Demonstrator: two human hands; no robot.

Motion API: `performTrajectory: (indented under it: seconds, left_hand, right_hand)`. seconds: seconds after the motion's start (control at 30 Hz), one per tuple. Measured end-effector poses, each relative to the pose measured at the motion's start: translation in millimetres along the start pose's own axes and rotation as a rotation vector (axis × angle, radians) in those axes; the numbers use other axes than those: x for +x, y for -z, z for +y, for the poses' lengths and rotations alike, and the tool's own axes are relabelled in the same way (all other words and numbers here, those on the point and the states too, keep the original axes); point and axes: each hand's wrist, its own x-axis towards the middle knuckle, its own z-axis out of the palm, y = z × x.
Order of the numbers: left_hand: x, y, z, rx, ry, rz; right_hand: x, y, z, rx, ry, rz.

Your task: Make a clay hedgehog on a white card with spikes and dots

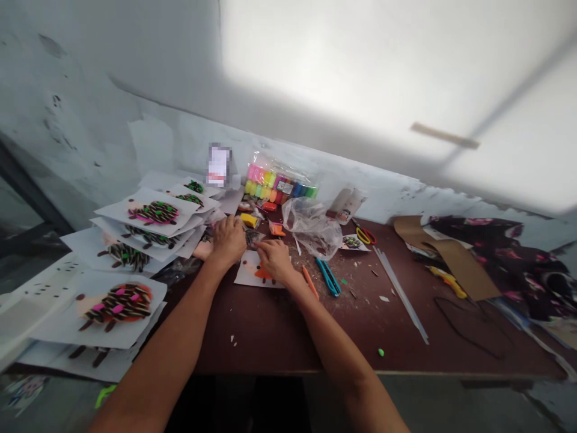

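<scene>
My left hand (228, 239) is bent over small packets and dark bits at the back of the table, its fingers curled; whatever lies under them is hidden. Close by on its right, my right hand (274, 260) has its fingertips drawn together above a small white card (246, 276). What they pinch, if anything, is too small to make out. On that card is a hedgehog shape with an orange body (261, 273), partly covered by the hand. A yellow clay packet (249, 221) and an orange clay packet (276, 229) lie just beyond the hands.
Stacked hedgehog cards (103, 213) fill the left. Behind stand a multicoloured clay pack (282, 187) and a crumpled plastic bag (313, 228). Rightward lie a teal cutter (327, 278), an orange tool (311, 282), scissors (364, 235), glue sticks (401, 294), a yellow glue gun (448, 281) and cardboard (469, 270).
</scene>
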Motion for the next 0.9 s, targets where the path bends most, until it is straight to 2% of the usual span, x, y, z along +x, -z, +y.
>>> performTrajectory:
  seconds: [0.1,0.2,0.27,0.33,0.53,0.63,0.8,0.9]
  left_hand:
    - [1,0.5,0,-0.022,-0.119,-0.067]
    - [2,0.4,1,-0.09,-0.251,-0.207]
    - [1,-1.4,1,-0.068,-0.253,-0.27]
    - [0,-4.0,0,-0.033,-0.224,-0.277]
    - [2,-5.7,-1,-0.032,-0.176,-0.21]
    - [5,-1.3,0,-0.105,-0.155,-0.115]
    - [10,9.9,3,-0.425,-0.119,0.08]
    - [11,15.7,6,-0.67,-0.118,0.075]
  right_hand:
    - [0,-1,-2,-0.022,-0.043,-0.006]
    - [0,-1,2,-0.001,-0.052,-0.005]
    - [0,-1,5,0.028,-0.031,0.001]
    - [1,-3,7,0.058,0.0,0.013]
    - [1,-6,13,0.132,0.072,0.108]
    - [0,-4,19,0.182,0.061,0.184]
    - [-7,7,27,0.368,0.081,0.345]
    - [-10,15,27,0.483,0.033,0.408]
